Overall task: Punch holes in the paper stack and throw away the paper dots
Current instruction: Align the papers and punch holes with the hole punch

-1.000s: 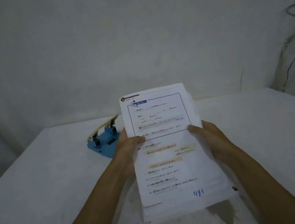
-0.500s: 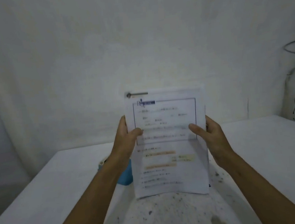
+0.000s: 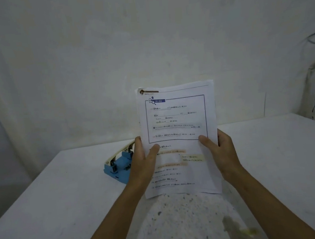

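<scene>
Now we hold paper stack [image 3: 177, 117] upright above table [image 3: 46, 205], left hand [image 3: 143, 158] and right hand [image 3: 220, 152] clamped on side edges. Hole punch [image 3: 117, 166] just left. Risk: loose grip, sheets fan out, holes misalign.

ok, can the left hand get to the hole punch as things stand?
Probably not yet. The left hand is gripping the paper stack together with the right hand. The hole punch sits just beside it on the table, unobstructed, once that hand lets go.
</scene>
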